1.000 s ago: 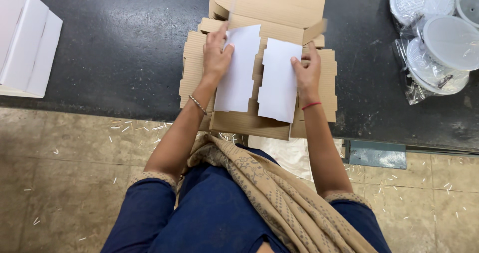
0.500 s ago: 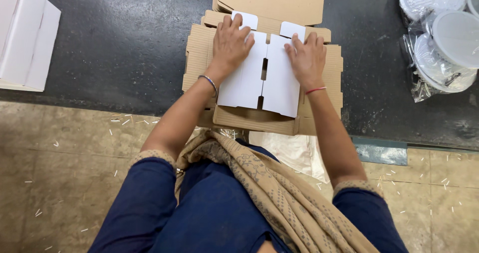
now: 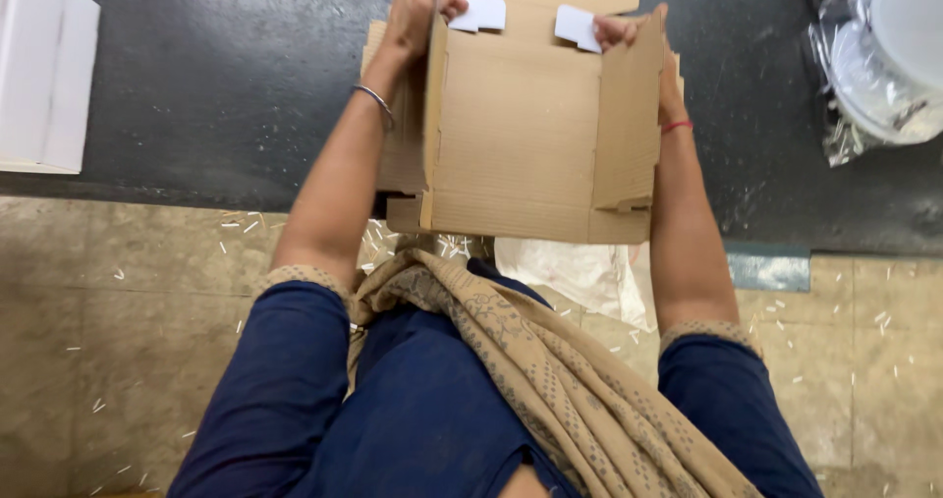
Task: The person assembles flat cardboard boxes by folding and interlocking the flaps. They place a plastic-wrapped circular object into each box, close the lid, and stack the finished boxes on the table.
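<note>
Cardboard box side flaps now folded up vs flat before; left hand & right hand grip clamped on flaps

Both arms extended, left hand, right hand gripping

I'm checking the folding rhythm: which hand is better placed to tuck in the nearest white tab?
Probably the right hand: its fingertips already touch a white tab at the box top. The left hand grips the side wall, beside the other tab.
</note>
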### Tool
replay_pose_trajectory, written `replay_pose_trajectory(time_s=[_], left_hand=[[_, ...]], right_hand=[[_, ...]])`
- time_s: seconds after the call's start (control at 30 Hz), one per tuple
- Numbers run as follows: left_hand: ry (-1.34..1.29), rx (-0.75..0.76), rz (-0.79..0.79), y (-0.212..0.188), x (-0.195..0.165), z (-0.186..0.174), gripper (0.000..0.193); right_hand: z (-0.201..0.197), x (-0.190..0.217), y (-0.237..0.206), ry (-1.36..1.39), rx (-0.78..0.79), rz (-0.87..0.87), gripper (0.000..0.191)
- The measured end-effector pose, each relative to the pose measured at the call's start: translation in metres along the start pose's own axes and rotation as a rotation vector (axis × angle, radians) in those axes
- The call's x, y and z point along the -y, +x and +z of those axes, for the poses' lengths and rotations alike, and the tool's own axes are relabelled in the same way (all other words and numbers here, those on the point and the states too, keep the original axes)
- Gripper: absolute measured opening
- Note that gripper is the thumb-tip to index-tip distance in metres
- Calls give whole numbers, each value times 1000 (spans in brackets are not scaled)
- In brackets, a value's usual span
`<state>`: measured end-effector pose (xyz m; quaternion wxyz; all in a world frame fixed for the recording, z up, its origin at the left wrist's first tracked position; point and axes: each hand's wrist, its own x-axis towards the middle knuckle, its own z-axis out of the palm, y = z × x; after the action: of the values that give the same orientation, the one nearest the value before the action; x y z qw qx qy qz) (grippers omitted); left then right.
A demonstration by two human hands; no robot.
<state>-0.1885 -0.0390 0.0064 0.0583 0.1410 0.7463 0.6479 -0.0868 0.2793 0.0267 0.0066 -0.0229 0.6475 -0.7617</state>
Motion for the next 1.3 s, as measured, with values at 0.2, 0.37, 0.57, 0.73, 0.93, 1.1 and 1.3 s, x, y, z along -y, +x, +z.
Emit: replay_pose_trajectory(time_s=[0.2,0.37,0.57,0.73,0.93,1.1,1.3], left_hand=[[-303,-110,179,-64,20,-39,55],[-38,-569,391,-227,0,-27,28],[385,197,497,-305,-33,25,54],[692,160,444,-292,-37,42,55],[642,110,371,-283,-45,38,53],[595,84,360,-281,-74,36,50],[578,-258,576,-272,-77,2,45]], right_hand=[[-34,-7,-65,17,-337,-133,67],[-10,-24,-203,-35,-704,-310,49],[104,-35,-275,-548,-420,-292,24],[135,-6,-273,-1054,-188,-221,29],[165,12,-264,-1170,-99,-435,31],[157,-3,-231,-1230,-2,-405,29],[128,-8,-197,-1171,-23,-342,18]])
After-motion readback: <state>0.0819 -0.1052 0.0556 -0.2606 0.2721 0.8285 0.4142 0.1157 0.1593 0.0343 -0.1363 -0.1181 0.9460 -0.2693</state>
